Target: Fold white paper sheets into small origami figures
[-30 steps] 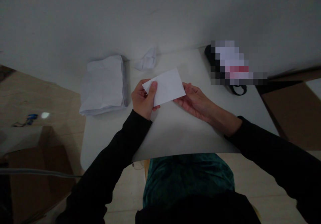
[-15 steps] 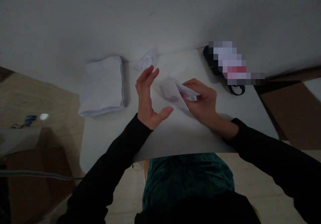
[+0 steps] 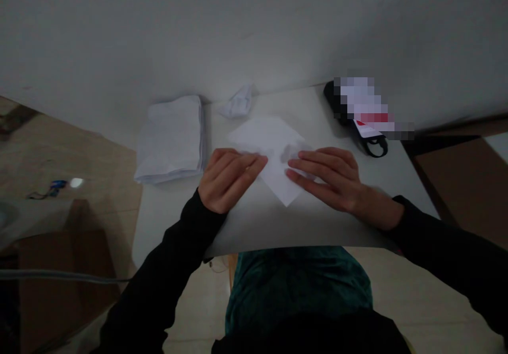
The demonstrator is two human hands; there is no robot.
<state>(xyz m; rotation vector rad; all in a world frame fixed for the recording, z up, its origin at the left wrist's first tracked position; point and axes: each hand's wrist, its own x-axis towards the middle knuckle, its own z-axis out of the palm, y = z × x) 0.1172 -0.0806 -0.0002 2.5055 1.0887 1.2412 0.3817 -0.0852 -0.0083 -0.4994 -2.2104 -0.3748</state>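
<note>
A white sheet of paper (image 3: 270,142) lies spread flat on the white table (image 3: 317,221), turned like a diamond with one corner toward me. My left hand (image 3: 228,177) rests on its left edge, fingers stretched flat and together. My right hand (image 3: 331,177) lies flat on its right side, fingers extended and pressing the paper down. Both sleeves are black.
A stack of white paper (image 3: 172,137) sits at the table's left edge. A crumpled paper ball (image 3: 238,102) lies by the wall. A black object with a strap (image 3: 369,132) is at the back right. The wall runs close behind the table; floor and a brown box are at left.
The folded paper held up in both hands was opened out and laid flat on the table. Both hands came down onto it, fingers flattened.
</note>
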